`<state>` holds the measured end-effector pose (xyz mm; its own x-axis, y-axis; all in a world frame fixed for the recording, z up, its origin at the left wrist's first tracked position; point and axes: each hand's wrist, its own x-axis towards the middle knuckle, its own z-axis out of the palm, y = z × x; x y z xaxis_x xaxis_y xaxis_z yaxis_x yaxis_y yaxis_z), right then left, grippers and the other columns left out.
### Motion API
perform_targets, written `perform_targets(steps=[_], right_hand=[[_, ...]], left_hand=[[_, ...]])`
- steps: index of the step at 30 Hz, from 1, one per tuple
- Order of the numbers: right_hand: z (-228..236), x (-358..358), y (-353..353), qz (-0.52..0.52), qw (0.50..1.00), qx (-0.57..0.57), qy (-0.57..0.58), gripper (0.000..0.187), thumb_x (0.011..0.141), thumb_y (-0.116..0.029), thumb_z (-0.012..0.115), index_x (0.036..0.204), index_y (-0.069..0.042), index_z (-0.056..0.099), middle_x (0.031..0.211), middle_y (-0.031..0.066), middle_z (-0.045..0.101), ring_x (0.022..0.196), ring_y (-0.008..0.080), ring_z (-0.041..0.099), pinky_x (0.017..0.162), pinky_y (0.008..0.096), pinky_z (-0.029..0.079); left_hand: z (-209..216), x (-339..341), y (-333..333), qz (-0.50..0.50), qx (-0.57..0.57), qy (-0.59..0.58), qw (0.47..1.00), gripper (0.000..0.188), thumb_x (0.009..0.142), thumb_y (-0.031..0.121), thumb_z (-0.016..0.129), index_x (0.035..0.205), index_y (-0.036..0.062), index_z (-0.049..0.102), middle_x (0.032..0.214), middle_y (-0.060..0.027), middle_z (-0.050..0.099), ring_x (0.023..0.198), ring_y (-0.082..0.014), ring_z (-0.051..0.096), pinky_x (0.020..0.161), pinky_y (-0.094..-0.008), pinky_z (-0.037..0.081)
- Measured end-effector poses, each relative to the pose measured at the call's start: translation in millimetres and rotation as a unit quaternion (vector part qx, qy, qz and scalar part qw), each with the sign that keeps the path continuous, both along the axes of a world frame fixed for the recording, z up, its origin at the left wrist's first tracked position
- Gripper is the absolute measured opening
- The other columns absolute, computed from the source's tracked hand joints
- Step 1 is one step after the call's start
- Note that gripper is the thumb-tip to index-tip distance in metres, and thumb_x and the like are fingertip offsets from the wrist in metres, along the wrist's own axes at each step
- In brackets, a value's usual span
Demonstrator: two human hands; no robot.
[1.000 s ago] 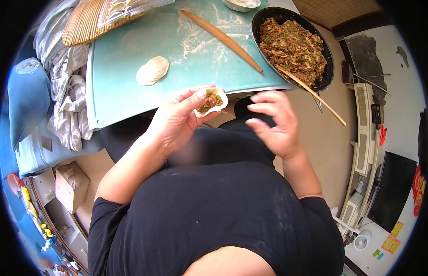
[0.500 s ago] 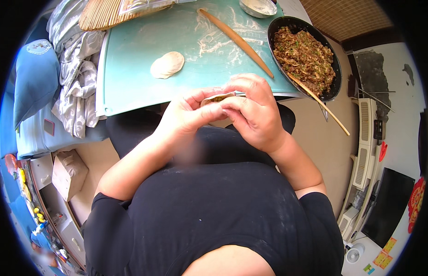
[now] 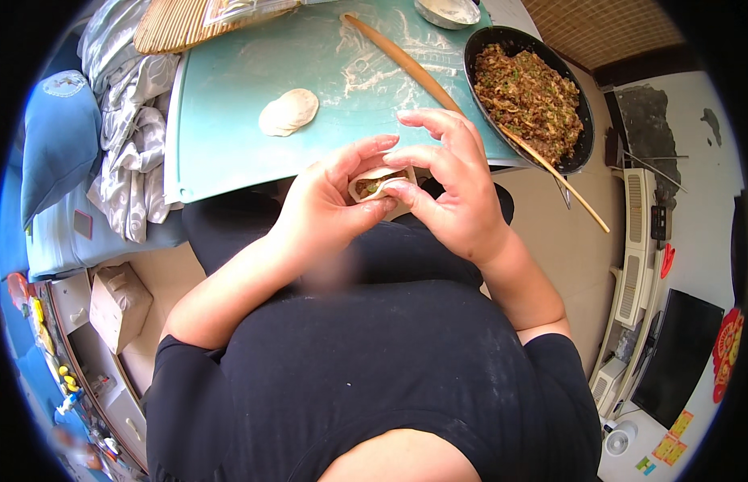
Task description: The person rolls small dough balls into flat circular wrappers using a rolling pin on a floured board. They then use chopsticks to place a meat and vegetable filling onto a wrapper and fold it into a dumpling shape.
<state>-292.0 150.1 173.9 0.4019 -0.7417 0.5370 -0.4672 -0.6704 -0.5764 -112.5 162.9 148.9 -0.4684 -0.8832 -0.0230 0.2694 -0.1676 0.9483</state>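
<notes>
A partly folded dumpling (image 3: 370, 188), its brown and green filling showing through the gap, sits between my hands just off the near edge of the table. My left hand (image 3: 332, 186) cradles it, fingers and thumb curled round its left side. On its right, my right hand (image 3: 454, 178) presses the wrapper with the thumb, while the index and other fingers arch up and apart. Flour dusts the fingertips. A small stack of round dough wrappers (image 3: 289, 112) lies on the green mat (image 3: 221, 145) beyond my left hand.
A wooden rolling pin (image 3: 402, 60) rests slanting across the floured mat. At the right stands a black pan (image 3: 581, 153) of minced filling, with chopsticks (image 3: 563, 183) leaning over its rim. Farther back are a flour bowl (image 3: 448, 12) and a woven straw tray (image 3: 169, 28).
My right fingers have lifted and spread away from the dumpling's top edge. The wrapper has parted, so more filling shows. My left hand keeps its hold.
</notes>
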Motion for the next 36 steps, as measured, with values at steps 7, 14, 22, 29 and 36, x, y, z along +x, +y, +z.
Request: perform_targets(steps=[7,14,22,29,36], right_hand=[[-0.9,-0.8,-5.1,0.025,0.999,-0.045,0.009,0.013,0.069,-0.006,0.072,0.080,-0.007,0.067,0.113,0.0117,0.058,0.106,0.0317,0.050,0.088,0.0408,0.043],[-11.6,-0.9,-10.4,0.017,0.995,-0.011,-0.095,0.010,0.077,-0.003,0.066,0.085,-0.006,0.059,0.099,0.0095,0.066,0.100,0.0361,0.059,0.090,0.0427,0.045],[-33.1,-13.3,-16.1,-0.038,0.853,0.294,-0.429,0.014,0.091,-0.014,0.059,0.095,-0.001,0.056,0.102,0.0168,0.064,0.084,0.0203,0.066,0.070,0.0282,0.056],[-48.1,-26.4,-9.6,-0.047,0.835,0.349,-0.423,0.014,0.091,-0.015,0.058,0.096,-0.001,0.056,0.101,0.0160,0.063,0.084,0.0219,0.067,0.069,0.0286,0.056],[-53.3,-33.9,-6.7,-0.075,0.822,0.380,-0.418,0.014,0.092,-0.014,0.058,0.096,-0.001,0.056,0.102,0.0154,0.063,0.084,0.0222,0.067,0.069,0.0287,0.056]], left_hand=[[-2.2,-0.1,-2.3,0.001,-0.020,-0.010,1.000,0.058,0.081,-0.006,0.061,0.134,-0.0002,0.039,0.119,-0.0118,0.057,0.107,-0.0152,0.056,0.091,-0.0286,0.047],[-4.4,2.2,-11.5,-0.001,0.011,0.055,0.998,0.057,0.081,-0.001,0.065,0.132,-0.0009,0.040,0.121,-0.0120,0.055,0.110,-0.0176,0.054,0.093,-0.0307,0.046],[-45.3,29.0,-52.1,-0.069,0.254,0.275,0.925,0.030,0.092,0.037,0.055,0.098,0.0080,0.056,0.093,-0.0033,0.057,0.086,-0.0139,0.055,0.070,-0.0262,0.046],[-78.9,51.1,-104.9,0.232,-0.181,-0.336,0.895,0.063,0.072,0.047,0.075,0.114,0.0047,0.058,0.119,-0.0177,0.054,0.111,-0.0296,0.051,0.094,-0.0422,0.041],[-137.8,82.4,-133.4,0.260,-0.177,-0.676,0.667,0.101,0.059,0.067,0.072,0.139,0.0142,0.038,0.145,-0.0272,0.022,0.135,-0.0492,0.011,0.109,-0.0547,0.014]])
